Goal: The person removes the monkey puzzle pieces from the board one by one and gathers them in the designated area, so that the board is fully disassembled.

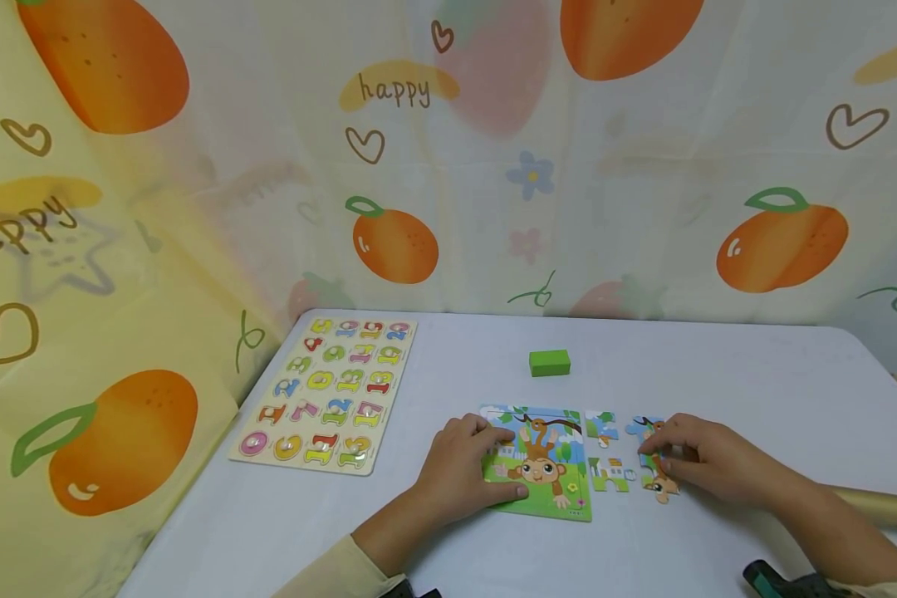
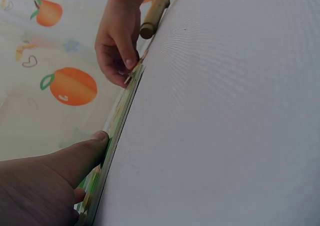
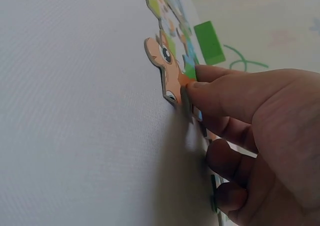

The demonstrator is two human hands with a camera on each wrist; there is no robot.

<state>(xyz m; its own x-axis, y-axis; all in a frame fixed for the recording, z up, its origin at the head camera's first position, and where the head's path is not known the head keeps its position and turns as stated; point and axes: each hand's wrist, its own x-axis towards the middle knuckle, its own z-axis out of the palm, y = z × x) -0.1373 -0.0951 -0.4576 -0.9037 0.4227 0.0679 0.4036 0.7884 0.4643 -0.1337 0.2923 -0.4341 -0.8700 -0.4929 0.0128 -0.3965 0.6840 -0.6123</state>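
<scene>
A jigsaw board (image 1: 541,453) with a monkey picture lies flat on the white table. My left hand (image 1: 459,465) rests on its left side, thumb and fingers spread over the picture. In the left wrist view, the thumb (image 2: 90,148) lies along the board's edge. Right of the board are loose jigsaw pieces (image 1: 608,474) with parts of a picture. Over the rightmost ones, my right hand (image 1: 706,461) pinches a jigsaw piece between thumb and forefinger; the fingers hide most of it. In the right wrist view, a piece with a monkey's eye (image 3: 167,68) lies beside the thumb.
A number puzzle board (image 1: 325,394) lies at the table's left. Behind the jigsaw board sits a green block (image 1: 549,363). A tan cylinder (image 1: 882,507) lies at the right beyond the right forearm. A printed curtain (image 1: 478,208) hangs behind the table.
</scene>
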